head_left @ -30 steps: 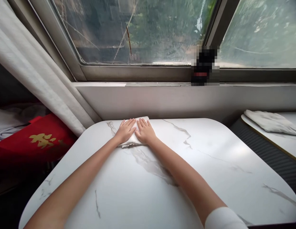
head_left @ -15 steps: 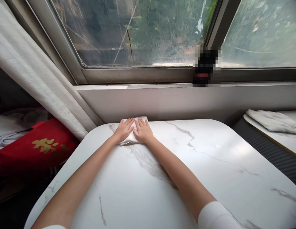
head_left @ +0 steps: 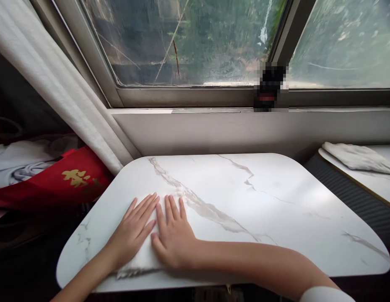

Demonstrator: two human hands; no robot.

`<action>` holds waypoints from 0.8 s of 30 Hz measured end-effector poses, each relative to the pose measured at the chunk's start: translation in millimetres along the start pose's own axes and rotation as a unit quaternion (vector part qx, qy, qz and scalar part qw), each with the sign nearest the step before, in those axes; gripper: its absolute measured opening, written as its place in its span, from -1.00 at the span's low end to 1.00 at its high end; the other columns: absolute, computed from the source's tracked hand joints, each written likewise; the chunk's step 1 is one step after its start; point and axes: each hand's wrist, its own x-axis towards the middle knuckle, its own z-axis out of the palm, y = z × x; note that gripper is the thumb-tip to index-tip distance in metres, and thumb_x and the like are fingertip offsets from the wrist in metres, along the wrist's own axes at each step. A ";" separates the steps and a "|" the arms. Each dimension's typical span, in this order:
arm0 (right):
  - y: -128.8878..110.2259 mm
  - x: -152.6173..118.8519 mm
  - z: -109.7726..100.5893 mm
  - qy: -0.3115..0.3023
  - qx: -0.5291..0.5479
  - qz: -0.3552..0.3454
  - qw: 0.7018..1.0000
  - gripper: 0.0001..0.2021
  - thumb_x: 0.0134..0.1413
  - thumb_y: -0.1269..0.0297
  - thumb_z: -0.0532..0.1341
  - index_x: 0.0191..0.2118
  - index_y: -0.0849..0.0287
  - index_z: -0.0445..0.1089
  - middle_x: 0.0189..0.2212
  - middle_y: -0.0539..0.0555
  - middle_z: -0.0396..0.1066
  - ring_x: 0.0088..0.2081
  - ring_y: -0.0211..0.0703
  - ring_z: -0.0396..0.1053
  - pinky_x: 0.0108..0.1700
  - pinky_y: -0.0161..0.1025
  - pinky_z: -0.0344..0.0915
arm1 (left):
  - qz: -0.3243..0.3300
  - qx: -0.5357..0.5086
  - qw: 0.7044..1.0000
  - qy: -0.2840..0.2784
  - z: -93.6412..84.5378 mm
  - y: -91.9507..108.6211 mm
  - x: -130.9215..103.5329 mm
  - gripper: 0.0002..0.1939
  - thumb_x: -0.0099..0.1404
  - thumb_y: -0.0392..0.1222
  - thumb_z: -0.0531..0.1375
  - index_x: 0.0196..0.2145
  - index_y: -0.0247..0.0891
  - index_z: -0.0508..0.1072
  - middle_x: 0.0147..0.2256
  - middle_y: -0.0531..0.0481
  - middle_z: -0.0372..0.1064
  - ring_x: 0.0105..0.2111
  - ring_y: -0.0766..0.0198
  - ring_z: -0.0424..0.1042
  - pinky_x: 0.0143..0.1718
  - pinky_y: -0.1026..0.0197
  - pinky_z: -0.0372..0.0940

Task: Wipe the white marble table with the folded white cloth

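Observation:
A white cloth point(head_left: 143, 262) lies flat on the white marble-patterned table point(head_left: 226, 184), close to its near edge. My left hand point(head_left: 131, 233) presses on the cloth's left part with the fingers stretched forward. Beside it, my right hand point(head_left: 174, 235) rests flat on the cloth, fingers spread a little. Both palms face down and cover most of the cloth, and its frayed near edge shows below them. The two hands almost touch at the fingertips.
Beyond the table stands a window point(head_left: 188, 46) above a white sill. A pale curtain point(head_left: 66, 84) hangs at the left, over a red bag point(head_left: 56, 180) with gold lettering and clothes. At the right, a folded white cloth point(head_left: 358, 157) lies on another surface.
Both hands have come back from the table's far edge toward its near edge, and the cloth has moved along under them. The view has shifted slightly.

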 end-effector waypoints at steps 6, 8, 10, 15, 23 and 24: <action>-31.8 -21.5 -1.6 -0.052 0.057 -0.048 0.996 -0.31 0.25 0.13 -0.06 0.32 0.49 -0.30 0.30 0.36 -0.48 0.29 0.17 -0.59 0.27 0.24 -0.39 | -0.008 0.015 1.000 0.009 -12.9 11.6 -54.5 -0.36 0.35 -0.18 -0.10 0.32 -0.06 -0.28 0.26 -0.03 -0.05 0.22 0.11 0.04 0.22 -0.09 -0.06; -37.4 -18.2 2.5 -0.052 0.056 -0.053 0.996 -0.31 0.24 0.12 -0.06 0.31 0.51 -0.28 0.30 0.39 -0.46 0.29 0.18 -0.57 0.27 0.25 -0.39 | -0.013 0.019 1.000 0.006 -13.1 3.5 -63.2 -0.36 0.35 -0.18 -0.10 0.32 -0.06 -0.27 0.26 -0.02 -0.05 0.21 0.13 0.06 0.22 -0.07 -0.05; -40.4 -7.8 8.5 -0.045 0.051 -0.057 0.996 -0.32 0.24 0.12 -0.07 0.31 0.52 -0.25 0.30 0.41 -0.43 0.30 0.18 -0.55 0.27 0.26 -0.38 | -0.021 0.022 1.000 0.003 -11.4 -12.4 -66.0 -0.37 0.36 -0.18 -0.11 0.32 -0.04 -0.26 0.26 -0.01 -0.04 0.21 0.13 0.08 0.22 -0.06 -0.04; -32.6 52.2 29.2 0.000 0.019 -0.030 0.999 -0.33 0.23 0.10 -0.10 0.30 0.51 -0.18 0.30 0.43 -0.28 0.31 0.16 -0.45 0.28 0.19 -0.34 | -0.067 0.006 0.998 -0.001 -4.0 -73.3 -41.5 -0.47 0.40 -0.12 -0.17 0.30 -0.02 -0.15 0.24 0.00 0.04 0.22 0.15 0.06 0.20 -0.09 -0.02; 21.7 165.8 47.6 0.068 -0.061 0.033 0.995 -0.33 0.19 0.09 -0.07 0.29 0.49 -0.11 0.28 0.41 -0.13 0.31 0.13 -0.28 0.27 0.13 -0.36 | -0.134 -0.050 0.990 -0.013 4.3 -148.2 67.0 -0.43 0.38 0.06 -0.26 0.18 -0.22 0.18 0.20 -0.11 0.13 0.22 0.16 0.05 0.23 -0.05 -0.16; 28.2 176.2 47.6 0.074 -0.067 0.043 0.994 -0.33 0.19 0.09 -0.07 0.28 0.50 -0.10 0.28 0.42 -0.13 0.31 0.13 -0.27 0.27 0.12 -0.38 | -0.131 -0.058 0.990 -0.016 5.4 -155.5 79.7 -0.42 0.37 0.08 -0.26 0.17 -0.22 0.19 0.19 -0.10 0.14 0.21 0.16 0.06 0.23 -0.05 -0.17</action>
